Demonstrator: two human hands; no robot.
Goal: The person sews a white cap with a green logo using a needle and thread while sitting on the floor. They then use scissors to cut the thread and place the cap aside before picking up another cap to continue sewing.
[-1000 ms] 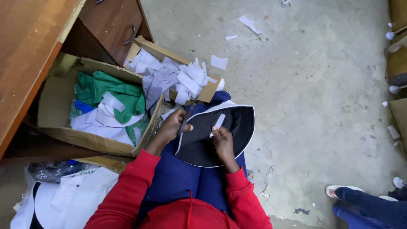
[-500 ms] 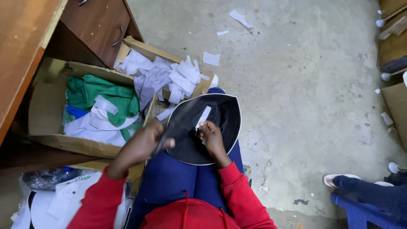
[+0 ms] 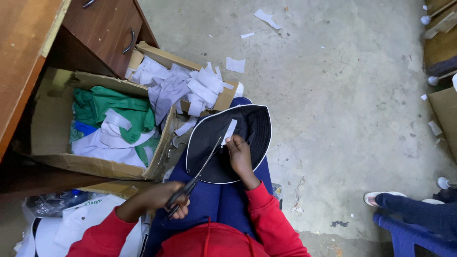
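Your left hand (image 3: 164,200) grips black scissors (image 3: 196,177) whose blades reach over the black hat (image 3: 247,131) on your lap, while your right hand (image 3: 239,154) pinches its white label (image 3: 229,131).

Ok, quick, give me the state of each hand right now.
Left hand: closed on the scissors, blades pointing at the black hat.
Right hand: holding the hat, fingers at its white tag.

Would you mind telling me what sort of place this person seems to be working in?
Probably a small sewing or garment workshop. A cardboard box holds green and white fabric pieces, paper or cloth offcuts litter the concrete floor, and the left hand holds scissors over a black hat.
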